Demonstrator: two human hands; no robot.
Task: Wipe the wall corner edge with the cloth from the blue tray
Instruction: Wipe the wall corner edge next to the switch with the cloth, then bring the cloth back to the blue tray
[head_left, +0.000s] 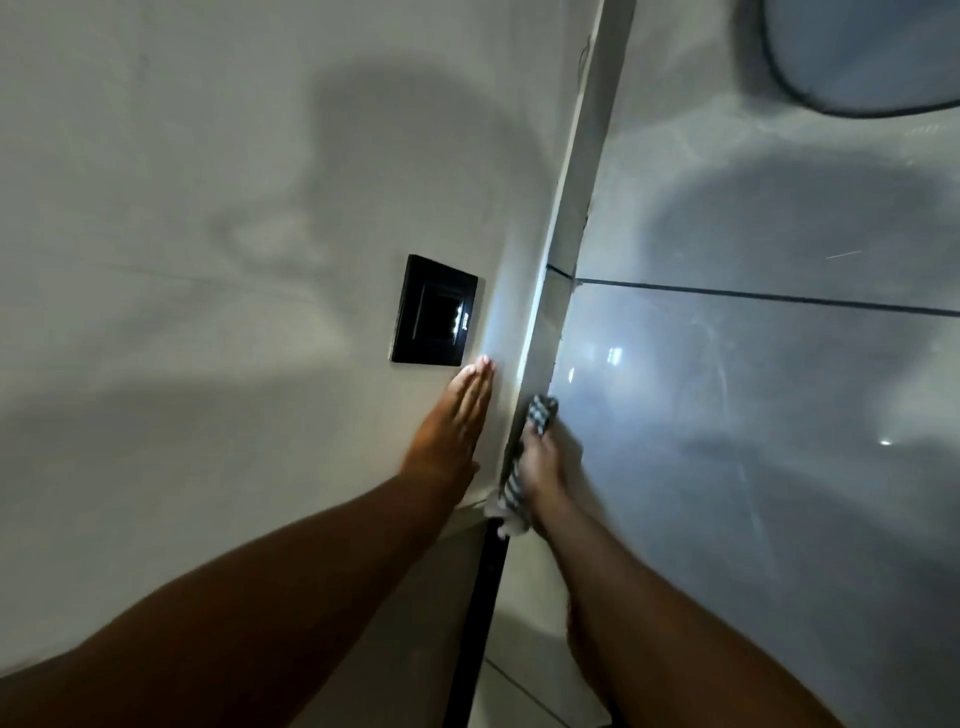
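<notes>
The wall corner edge (576, 208) runs as a pale strip from the top middle down to the lower middle. My right hand (540, 462) presses a grey-and-white striped cloth (540, 413) against this edge; the cloth's tail hangs below my wrist. My left hand (454, 415) lies flat on the painted wall just left of the edge, fingers straight and together, holding nothing. The blue tray is not in view.
A black wall switch plate (434, 312) sits just above my left fingertips. Glossy tiles (753, 415) with dark grout lines cover the wall right of the edge. A rounded dark-rimmed object (857, 62) is at the top right. A dark vertical strip (478, 623) runs below the corner.
</notes>
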